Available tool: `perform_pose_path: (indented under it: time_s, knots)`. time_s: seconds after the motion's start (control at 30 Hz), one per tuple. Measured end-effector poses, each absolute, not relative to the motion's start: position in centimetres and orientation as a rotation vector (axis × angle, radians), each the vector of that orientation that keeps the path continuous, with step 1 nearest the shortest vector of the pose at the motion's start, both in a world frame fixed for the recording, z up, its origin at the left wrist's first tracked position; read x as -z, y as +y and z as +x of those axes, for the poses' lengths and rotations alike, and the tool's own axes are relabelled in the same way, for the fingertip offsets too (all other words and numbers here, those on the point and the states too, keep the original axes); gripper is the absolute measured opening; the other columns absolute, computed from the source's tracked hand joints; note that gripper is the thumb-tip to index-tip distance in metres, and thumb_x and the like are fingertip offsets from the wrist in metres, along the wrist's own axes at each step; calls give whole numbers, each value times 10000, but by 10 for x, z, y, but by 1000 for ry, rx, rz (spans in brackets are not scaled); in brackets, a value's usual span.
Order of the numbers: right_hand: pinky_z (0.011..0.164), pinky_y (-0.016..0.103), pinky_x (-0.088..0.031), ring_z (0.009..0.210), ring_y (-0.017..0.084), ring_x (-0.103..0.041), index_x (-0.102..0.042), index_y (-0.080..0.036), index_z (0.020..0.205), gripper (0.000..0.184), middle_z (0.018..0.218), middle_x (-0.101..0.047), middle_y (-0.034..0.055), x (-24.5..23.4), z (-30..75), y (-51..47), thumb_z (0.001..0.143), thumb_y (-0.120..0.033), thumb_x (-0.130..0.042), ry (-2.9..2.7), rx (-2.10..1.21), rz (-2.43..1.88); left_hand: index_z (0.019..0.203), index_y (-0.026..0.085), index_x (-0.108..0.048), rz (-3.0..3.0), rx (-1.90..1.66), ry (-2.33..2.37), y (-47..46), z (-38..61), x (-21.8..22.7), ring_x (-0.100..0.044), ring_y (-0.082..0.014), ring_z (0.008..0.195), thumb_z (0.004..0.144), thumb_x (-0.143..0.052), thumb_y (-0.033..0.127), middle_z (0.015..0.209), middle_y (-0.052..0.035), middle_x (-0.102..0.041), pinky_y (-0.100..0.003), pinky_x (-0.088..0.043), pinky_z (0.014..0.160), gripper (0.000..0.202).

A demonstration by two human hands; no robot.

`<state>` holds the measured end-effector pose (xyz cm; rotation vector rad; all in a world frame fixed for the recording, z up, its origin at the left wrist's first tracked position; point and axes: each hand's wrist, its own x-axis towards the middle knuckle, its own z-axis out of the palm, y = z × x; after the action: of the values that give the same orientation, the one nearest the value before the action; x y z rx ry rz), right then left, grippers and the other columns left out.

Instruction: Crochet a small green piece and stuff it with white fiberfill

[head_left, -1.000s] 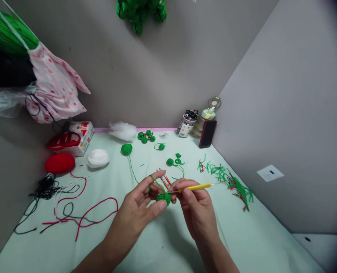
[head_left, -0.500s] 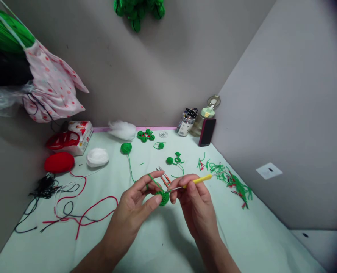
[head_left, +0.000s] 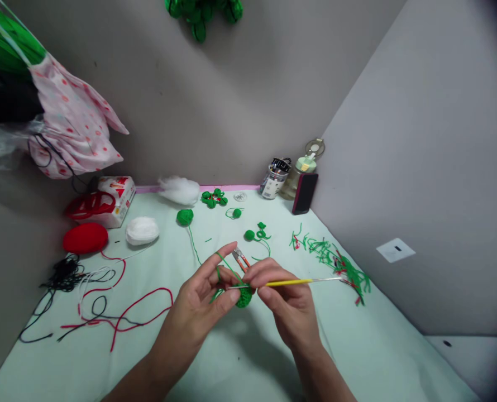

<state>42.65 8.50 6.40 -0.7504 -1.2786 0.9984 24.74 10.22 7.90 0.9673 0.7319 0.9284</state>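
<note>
My left hand (head_left: pixel 202 304) pinches a small green crochet piece (head_left: pixel 244 296) between thumb and fingers, with green yarn (head_left: pixel 221 262) looped over its raised forefinger. My right hand (head_left: pixel 288 304) grips a yellow-handled crochet hook (head_left: pixel 292 282), held nearly level, its metal tip at the green piece. The yarn strand runs back over the table to a small green yarn ball (head_left: pixel 185 217). Small red-handled snips (head_left: pixel 242 258) lie on the table just behind my fingers.
On the pale green table (head_left: pixel 240 357): red yarn ball (head_left: pixel 85 238), white yarn ball (head_left: pixel 142 230), loose red, black and white strands (head_left: pixel 101 307), green yarn scraps (head_left: pixel 336 262), finished green pieces (head_left: pixel 215 198), white stuffing (head_left: pixel 180 191), a jar (head_left: pixel 273 178), bottle (head_left: pixel 302 170), phone (head_left: pixel 305 193).
The hook swung from pointing up-right to nearly level, and my right hand shifted slightly down. The green piece turned a little in my left fingers.
</note>
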Motion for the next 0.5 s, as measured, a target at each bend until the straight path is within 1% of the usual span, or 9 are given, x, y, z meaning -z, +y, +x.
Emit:
perform_pose_path:
  time_s: [0.1, 0.17, 0.23, 0.3, 0.37, 0.43, 0.5]
  knots:
    - [773, 312, -551, 908, 185, -691, -828, -313, 1043, 131, 949, -781, 32, -64, 426, 85, 1008, -289, -703, -1251, -943, -730, 1478, 298, -610, 970, -918, 739, 103, 249, -82, -634, -196, 966, 884, -817, 345, 968, -16, -681, -344, -503, 962, 631]
    - [750, 320, -555, 887, 192, -696, -829, -302, 1049, 137, 940, -784, 41, -63, 425, 85, 1011, -296, -697, -1243, -926, -731, 1473, 283, -609, 958, -912, 737, 102, 249, -83, -648, -213, 993, 874, -825, 350, 974, -25, -683, -355, -510, 960, 641]
    - [774, 349, -563, 885, 207, -700, -834, -289, 1035, 136, 929, -785, 53, -63, 424, 85, 1006, -305, -702, -1246, -925, -752, 1523, 275, -556, 949, -907, 726, 101, 250, -84, -660, -224, 1014, 884, -817, 354, 995, -32, -692, -365, -508, 974, 695]
    - [813, 383, -566, 898, 224, -702, -841, -282, 1018, 135, 919, -785, 64, -63, 423, 85, 998, -320, -713, -1246, -924, -773, 1597, 280, -461, 941, -901, 717, 100, 249, -82, -665, -220, 1024, 907, -798, 351, 1028, -36, -700, -371, -491, 1008, 771]
    - [816, 390, -565, 907, 232, -699, -844, -280, 1014, 138, 917, -783, 71, -64, 423, 85, 990, -340, -722, -1238, -929, -783, 1643, 285, -380, 933, -896, 709, 100, 248, -80, -662, -208, 1012, 926, -784, 345, 1034, -32, -699, -369, -475, 1027, 826]
    - [808, 378, -565, 914, 229, -698, -844, -286, 1016, 130, 921, -780, 69, -65, 424, 85, 983, -342, -732, -1239, -940, -783, 1657, 285, -351, 928, -891, 697, 100, 248, -78, -655, -204, 989, 930, -782, 344, 1017, -27, -694, -368, -473, 1016, 847]
    - [804, 363, -565, 918, 220, -698, -843, -297, 1017, 108, 929, -779, 60, -65, 426, 85, 974, -317, -746, -1261, -957, -786, 1647, 284, -371, 928, -895, 684, 100, 247, -78, -646, -202, 963, 922, -791, 346, 993, -21, -686, -366, -473, 995, 841]
